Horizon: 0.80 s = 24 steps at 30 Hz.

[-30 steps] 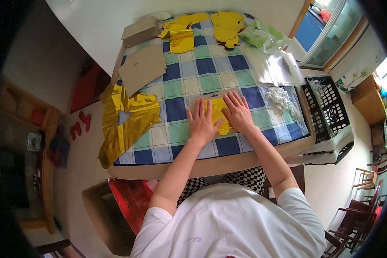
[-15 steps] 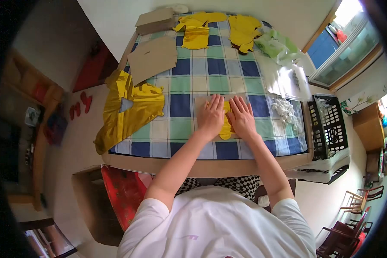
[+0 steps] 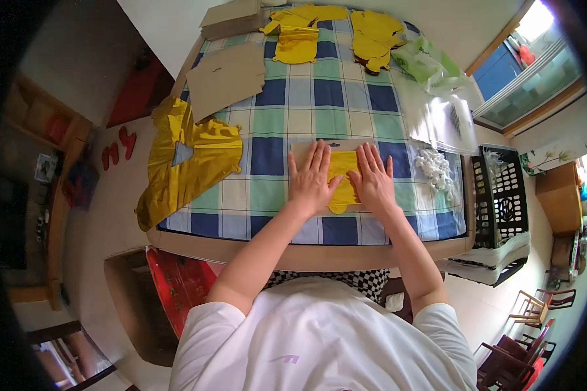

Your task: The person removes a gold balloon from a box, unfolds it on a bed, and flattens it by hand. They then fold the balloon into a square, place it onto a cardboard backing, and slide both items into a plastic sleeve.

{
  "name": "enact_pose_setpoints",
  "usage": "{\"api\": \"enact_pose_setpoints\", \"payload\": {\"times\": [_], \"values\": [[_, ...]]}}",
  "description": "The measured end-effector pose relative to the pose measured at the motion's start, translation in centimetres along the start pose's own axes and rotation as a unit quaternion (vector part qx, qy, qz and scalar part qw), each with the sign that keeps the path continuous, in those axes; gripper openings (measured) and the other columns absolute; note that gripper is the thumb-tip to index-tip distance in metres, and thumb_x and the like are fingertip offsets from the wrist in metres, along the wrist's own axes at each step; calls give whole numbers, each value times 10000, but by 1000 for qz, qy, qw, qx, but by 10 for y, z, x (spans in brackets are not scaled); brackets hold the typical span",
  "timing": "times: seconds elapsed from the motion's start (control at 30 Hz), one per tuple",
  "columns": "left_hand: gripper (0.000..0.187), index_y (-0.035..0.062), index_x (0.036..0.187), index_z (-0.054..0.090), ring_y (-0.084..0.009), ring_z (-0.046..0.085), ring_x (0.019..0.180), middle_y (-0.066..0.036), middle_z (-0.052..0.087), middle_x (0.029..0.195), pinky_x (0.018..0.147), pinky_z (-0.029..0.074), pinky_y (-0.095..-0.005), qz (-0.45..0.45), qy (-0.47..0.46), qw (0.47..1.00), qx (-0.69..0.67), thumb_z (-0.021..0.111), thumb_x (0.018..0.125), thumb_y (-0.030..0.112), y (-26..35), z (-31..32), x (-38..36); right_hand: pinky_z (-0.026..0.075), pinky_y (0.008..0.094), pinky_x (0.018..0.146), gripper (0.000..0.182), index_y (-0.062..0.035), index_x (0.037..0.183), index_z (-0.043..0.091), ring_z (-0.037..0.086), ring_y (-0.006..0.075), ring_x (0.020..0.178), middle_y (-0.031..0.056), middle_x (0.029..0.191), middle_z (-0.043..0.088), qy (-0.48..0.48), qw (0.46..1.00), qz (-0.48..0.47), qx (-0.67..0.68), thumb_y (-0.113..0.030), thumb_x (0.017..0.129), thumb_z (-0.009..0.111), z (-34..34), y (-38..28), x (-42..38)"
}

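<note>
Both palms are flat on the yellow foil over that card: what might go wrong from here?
1. The left hand and right hand press the yellow foil on the card; its lower end sticks out past the card and may crease.
2. The big gold foil hangs over the table edge and could slide off.

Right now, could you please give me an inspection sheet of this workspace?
Surface: table under a blue, green and white checked cloth.
Job's things: folded yellow foil piece on a flat grey card.
Clutter: crumpled gold foil sheet over the left edge; brown cardboard sheets; yellow foil shapes at the far end; clear plastic bags; white bits.
Grippers: left hand and right hand flat, pressing the foil piece.
Cables: nothing seen.
Surroundings: black plastic crate, wooden chairs.
</note>
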<state>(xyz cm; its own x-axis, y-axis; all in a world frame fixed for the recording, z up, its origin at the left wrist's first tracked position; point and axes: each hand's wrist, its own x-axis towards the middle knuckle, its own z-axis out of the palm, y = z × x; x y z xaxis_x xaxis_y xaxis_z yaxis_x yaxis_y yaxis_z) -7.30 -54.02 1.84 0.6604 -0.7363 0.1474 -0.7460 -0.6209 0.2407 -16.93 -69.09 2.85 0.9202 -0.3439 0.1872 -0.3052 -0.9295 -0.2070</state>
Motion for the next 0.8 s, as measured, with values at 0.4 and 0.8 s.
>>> {"api": "enact_pose_setpoints", "payload": {"times": [0.4,0.8], "values": [[697,73,1470,242,-216,193,1427,-83,226,1541,1119,79,-583,-40,-19,999,10,367,953,524,-45,-22,-15,86,502,1149,610,-84,1455,293,205,221,1422,70,1523,275,-19,1000,20,-12,-439,966,374,-2,5,-2],[940,64,1452,295,-281,130,1438,-163,207,1528,1156,79,-514,194,-71,977,-55,552,775,662,-4,-21,-4,87,507,1142,605,-86,1448,308,215,228,1418,74,1513,296,3,1000,11,15,-424,957,411,8,16,-1]]}}
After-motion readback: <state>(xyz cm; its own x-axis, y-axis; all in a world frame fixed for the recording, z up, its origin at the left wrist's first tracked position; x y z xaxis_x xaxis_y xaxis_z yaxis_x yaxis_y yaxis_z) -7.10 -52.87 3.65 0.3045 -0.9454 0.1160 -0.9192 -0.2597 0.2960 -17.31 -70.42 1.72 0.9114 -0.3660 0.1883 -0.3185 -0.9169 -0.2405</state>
